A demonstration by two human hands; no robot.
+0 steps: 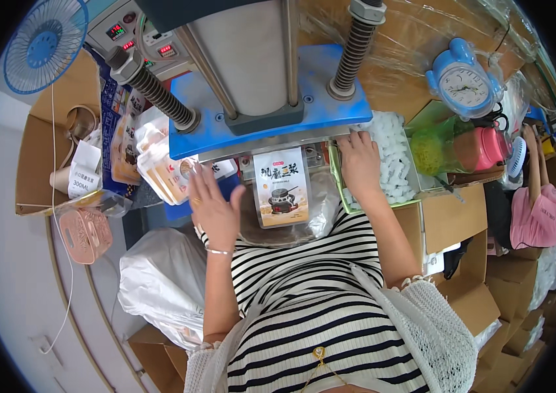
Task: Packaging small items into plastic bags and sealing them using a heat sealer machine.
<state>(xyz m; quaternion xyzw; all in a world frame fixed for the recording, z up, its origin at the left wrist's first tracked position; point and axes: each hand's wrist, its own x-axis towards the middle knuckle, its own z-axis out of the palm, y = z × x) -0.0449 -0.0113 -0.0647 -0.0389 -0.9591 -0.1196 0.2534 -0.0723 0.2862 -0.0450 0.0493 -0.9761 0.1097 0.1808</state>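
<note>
A printed stand-up pouch (281, 208) in white and tan lies in front of the press, its top end close to the press's lower edge. My left hand (215, 208) is raised left of the pouch with fingers spread, holding nothing. Behind its fingers is a fanned stack of similar pouches (160, 171). My right hand (361, 167) is at the press's right front corner, over the near rim of a green-edged tray (338, 180) of small white packets (390, 154). Its fingers stretch forward and I see nothing in them. The blue press plate (265, 124) spans above the pouch.
Spring-loaded posts (350, 49) flank the press's cylinder. Left are a blue fan (45, 46), a cardboard box (35, 157) and a pink basket (86, 236). Right are a blue clock (464, 85) and a pink container (491, 149). Farther right sits another person in pink (540, 216).
</note>
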